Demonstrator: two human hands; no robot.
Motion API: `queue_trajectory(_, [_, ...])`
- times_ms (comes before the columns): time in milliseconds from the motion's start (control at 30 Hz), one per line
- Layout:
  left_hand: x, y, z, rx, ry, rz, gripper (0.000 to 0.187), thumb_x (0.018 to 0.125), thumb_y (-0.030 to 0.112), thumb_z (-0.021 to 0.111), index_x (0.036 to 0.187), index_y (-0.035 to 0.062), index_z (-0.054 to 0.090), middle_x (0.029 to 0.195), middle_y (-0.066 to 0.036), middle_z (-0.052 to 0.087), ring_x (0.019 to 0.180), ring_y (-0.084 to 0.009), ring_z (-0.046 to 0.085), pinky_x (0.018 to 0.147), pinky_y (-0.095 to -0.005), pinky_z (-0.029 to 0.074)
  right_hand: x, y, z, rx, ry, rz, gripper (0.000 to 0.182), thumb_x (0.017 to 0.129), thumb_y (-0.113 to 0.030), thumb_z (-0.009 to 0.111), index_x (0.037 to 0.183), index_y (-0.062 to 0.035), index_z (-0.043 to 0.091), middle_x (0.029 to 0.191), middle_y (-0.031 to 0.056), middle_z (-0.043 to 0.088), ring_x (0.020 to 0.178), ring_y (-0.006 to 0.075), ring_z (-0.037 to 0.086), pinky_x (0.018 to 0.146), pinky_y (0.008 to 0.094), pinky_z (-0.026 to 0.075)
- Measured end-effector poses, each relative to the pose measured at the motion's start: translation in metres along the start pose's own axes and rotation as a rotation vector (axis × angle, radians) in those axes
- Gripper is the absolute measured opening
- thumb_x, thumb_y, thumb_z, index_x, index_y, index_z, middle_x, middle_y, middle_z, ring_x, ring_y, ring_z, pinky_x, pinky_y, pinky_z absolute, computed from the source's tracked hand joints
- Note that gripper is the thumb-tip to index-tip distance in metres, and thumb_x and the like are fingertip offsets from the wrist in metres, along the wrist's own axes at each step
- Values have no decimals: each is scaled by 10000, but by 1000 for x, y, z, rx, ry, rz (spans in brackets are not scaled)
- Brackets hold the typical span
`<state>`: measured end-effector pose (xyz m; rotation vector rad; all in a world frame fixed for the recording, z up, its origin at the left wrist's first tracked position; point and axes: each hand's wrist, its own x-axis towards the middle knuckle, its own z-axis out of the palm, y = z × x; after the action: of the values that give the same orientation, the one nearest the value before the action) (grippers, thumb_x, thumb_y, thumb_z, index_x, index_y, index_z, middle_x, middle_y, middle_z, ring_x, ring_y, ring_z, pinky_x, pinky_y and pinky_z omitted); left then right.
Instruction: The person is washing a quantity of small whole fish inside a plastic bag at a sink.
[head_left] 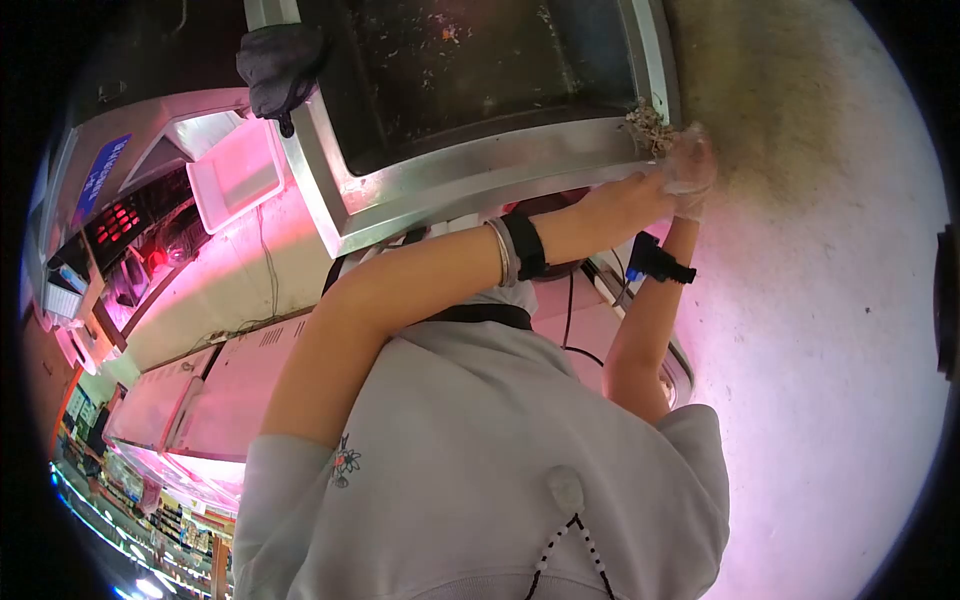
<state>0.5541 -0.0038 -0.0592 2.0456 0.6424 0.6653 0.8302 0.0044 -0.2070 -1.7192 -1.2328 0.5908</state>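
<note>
My left hand (635,203) is bare and reaches across to the right, its fingers pressed together at a clear plastic glove (690,185). That glove covers my right hand (692,158), held up beside the wall; its finger pose is blurred. A small heap of pale, stringy bits (650,130) sits by both hands on the corner of a metal frame (490,165). Inside the frame is a dark surface (460,75) dotted with small pale scraps. Both my wrists wear black bands.
A dark cloth-like item (278,70) hangs over the frame's left corner. Left of it stand a white plastic tray (235,178) and pink-lit cabinets (225,385). A stained pale wall (820,330) runs along the right. Thin cables hang behind my arms.
</note>
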Motion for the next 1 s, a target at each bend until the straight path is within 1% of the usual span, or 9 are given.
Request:
queue_trajectory(67, [-2, 1, 2, -2, 5, 11, 252, 754, 26, 489, 1002, 75, 488, 975, -154, 475, 920, -312, 527, 776, -353, 473, -12, -98, 13, -400, 73, -185, 207, 750, -167, 660, 895, -33, 601, 810, 95, 629, 747, 159, 584, 691, 268, 472])
queue_trajectory(167, [-2, 2, 4, 115, -6, 54, 345, 750, 33, 504, 1085, 116, 494, 967, -138, 472, 877, -296, 534, 766, -338, 482, -9, -72, 8, -114, -10, 103, 212, 767, -154, 645, 929, -26, 596, 783, 100, 614, 705, 159, 575, 662, 283, 475])
queue_trajectory(300, [-2, 7, -5, 204, -34, 106, 474, 749, 37, 513, 1200, 171, 457, 958, -119, 462, 831, -261, 540, 728, -323, 490, -10, -78, 16, -286, 166, -73, 208, 780, -117, 621, 955, -10, 587, 795, 106, 616, 698, 164, 574, 643, 282, 470])
queue_trajectory(367, [-4, 11, -8, 215, -8, 122, 514, 748, 39, 516, 1234, 188, 434, 953, -114, 458, 815, -249, 540, 715, -317, 492, -2, -91, 12, -600, -147, 319, 208, 818, -115, 572, 984, 11, 579, 820, 105, 627, 711, 172, 579, 646, 290, 472])
queue_trajectory(400, [-4, 14, -10, 196, -25, 124, 541, 746, 37, 518, 1251, 199, 412, 947, -114, 456, 805, -248, 539, 708, -313, 489, -1, -104, 16, -602, -147, 315, 208, 818, -115, 572, 984, 11, 579, 820, 105, 627, 711, 172, 579, 646, 290, 472])
queue_trajectory(467, [-2, 13, -13, 183, -31, 122, 569, 743, 36, 520, 1269, 211, 390, 940, -114, 455, 794, -247, 539, 700, -310, 486, -3, -124, 29, -266, 37, 239, 255, 847, -163, 539, 1025, 19, 567, 903, 146, 633, 811, 206, 602, 710, 313, 470])
queue_trajectory(567, [-8, 16, -11, 186, 26, 132, 588, 746, 34, 518, 1283, 213, 363, 930, -113, 451, 797, -251, 536, 701, -315, 483, -9, -135, 28, -255, -46, 158, 298, 864, -189, 511, 1084, 8, 547, 1016, 167, 603, 916, 234, 583, 777, 326, 453])
queue_trajectory(633, [-5, 17, -13, 186, -89, 102, 552, 756, 34, 508, 1267, 197, 377, 934, -116, 452, 808, -255, 538, 701, -321, 481, -8, -134, 27, -252, -16, 55, 298, 864, -181, 508, 1096, 4, 540, 1027, 170, 595, 922, 237, 578, 780, 326, 451])
queue_trajectory(1000, [-10, 27, -16, 138, 8, 154, 451, 772, 88, 515, 1205, 179, 430, 932, -106, 463, 791, -246, 556, 653, -309, 491, -19, -130, 26, -97, 74, -206, 321, 867, -137, 491, 1166, -23, 500, 1090, 184, 551, 950, 249, 549, 799, 327, 444])
